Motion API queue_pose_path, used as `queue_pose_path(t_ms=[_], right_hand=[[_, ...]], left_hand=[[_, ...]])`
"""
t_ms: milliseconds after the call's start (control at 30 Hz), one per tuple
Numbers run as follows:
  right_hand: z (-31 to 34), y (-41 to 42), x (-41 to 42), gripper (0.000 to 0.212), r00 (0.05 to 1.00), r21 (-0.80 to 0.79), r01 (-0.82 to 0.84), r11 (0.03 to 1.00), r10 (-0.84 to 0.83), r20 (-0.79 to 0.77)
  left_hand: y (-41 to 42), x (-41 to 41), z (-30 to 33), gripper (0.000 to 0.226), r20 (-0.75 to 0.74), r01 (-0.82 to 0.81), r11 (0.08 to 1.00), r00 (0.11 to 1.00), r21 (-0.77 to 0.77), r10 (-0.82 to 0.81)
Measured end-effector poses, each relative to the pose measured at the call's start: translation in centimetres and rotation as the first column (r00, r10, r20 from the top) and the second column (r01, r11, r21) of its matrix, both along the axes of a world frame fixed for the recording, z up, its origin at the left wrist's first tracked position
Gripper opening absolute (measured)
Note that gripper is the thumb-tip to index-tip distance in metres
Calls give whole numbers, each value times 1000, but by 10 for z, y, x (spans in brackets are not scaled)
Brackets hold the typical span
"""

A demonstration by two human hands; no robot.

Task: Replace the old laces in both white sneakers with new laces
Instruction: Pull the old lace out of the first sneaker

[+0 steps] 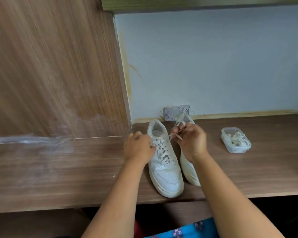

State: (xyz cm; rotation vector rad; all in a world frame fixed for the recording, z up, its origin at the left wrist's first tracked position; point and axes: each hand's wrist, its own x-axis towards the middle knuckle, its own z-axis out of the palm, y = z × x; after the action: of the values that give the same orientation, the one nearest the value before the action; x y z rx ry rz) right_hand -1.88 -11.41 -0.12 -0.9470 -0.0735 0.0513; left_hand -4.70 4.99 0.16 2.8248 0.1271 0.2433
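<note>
The right sneaker (pixel 187 166) at centre frame is largely hidden behind the right hand (pixel 192 140) and wrist; only its heel top and a strip of its side and toe show, and its lacing cannot be made out. The contents of the clear plastic box (pixel 236 140) at right centre are blurred — pale, tangled pieces, possibly laces, not certain. A small grey fitting (pixel 176 112) on the wall behind the shoes is too indistinct to identify. The left side of the frame is smeared by motion.

The left sneaker (pixel 163 162) stands on the desk (pixel 58 169) at centre, toe toward the viewer, laces threaded. The left hand (pixel 138 147) rests on its left side by the upper eyelets, fingers curled; whether it pinches a lace I cannot tell. The right hand, fingers closed, pinches a lace end (pixel 173 134) drawn up from that shoe's top eyelets — taut between shoe and fingers.
</note>
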Motion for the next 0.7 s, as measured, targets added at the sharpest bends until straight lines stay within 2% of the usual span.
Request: queue_pose_path(t_ms=[33, 67, 100, 133, 167, 200, 233, 267, 300, 367, 400, 433, 467, 500, 567, 600, 633, 700], right_hand=[[7, -10, -1, 16, 999, 93, -24, 995, 22, 24], [14, -20, -2, 28, 997, 61, -66, 996, 63, 47], [19, -30, -1, 42, 988, -95, -135, 986, 141, 63], [24, -37, -3, 57, 959, -333, -251, 909, 280, 41], [26, -41, -5, 68, 904, -578, -370, 728, 426, -42], [28, -43, -9, 74, 839, -738, -459, 494, 514, -177], [28, -43, -12, 75, 809, -832, -472, 292, 518, -278], [29, -37, -17, 71, 831, -897, -410, 165, 473, -293], [25, -31, -17, 62, 885, -950, -292, 115, 408, -223], [10, -18, -5, 43, 962, -983, 93, 157, 239, 129], [0, -12, 3, 31, 941, -944, 270, 190, 154, 300], [-9, -7, 11, 19, 908, -899, 373, 232, 109, 405], [-15, -1, 15, 8, 882, -873, 417, 252, 119, 455], [-22, 5, 19, 6, 864, -866, 437, 243, 155, 479], [-35, 14, 24, 9, 848, -865, 454, 213, 196, 493], [-37, 16, 25, 8, 846, -861, 461, 217, 186, 500], [-38, 16, 26, 7, 842, -854, 474, 216, 172, 511], [-38, 16, 28, 5, 838, -846, 485, 220, 158, 522]], left_hand=[[-3, 1, -3, 17, 102, 15, 1000, 995, -27, -12], [-6, 3, -6, 19, 164, 60, 997, 985, -55, -50], [-9, 6, -10, 23, 196, 108, 992, 976, -65, -94], [-10, 8, -13, 24, 224, 139, 988, 967, -67, -121], [-11, 12, -16, 23, 252, 150, 987, 959, -63, -130], [-12, 14, -17, 21, 271, 153, 986, 954, -72, -128], [-12, 17, -19, 18, 283, 159, 984, 950, -85, -130], [-12, 18, -20, 16, 295, 170, 981, 946, -97, -135], [-13, 19, -21, 14, 303, 176, 978, 943, -108, -136], [-14, 22, -22, 10, 322, 183, 975, 937, -125, -135], [-15, 24, -24, 10, 325, 182, 975, 936, -130, -131], [-15, 25, -26, 10, 332, 185, 974, 934, -135, -131], [-15, 28, -29, 10, 334, 189, 971, 933, -144, -132], [-14, 31, -34, 10, 326, 192, 966, 937, -173, -127], [-14, 34, -43, 13, 242, 159, 924, 967, -348, -76], [-15, 33, -43, 15, 166, 115, 865, 985, -489, -37], [-16, 32, -42, 16, 84, 61, 768, 996, -638, -9], [-17, 28, -35, 13, -9, 0, 577, 1000, -817, -13]])
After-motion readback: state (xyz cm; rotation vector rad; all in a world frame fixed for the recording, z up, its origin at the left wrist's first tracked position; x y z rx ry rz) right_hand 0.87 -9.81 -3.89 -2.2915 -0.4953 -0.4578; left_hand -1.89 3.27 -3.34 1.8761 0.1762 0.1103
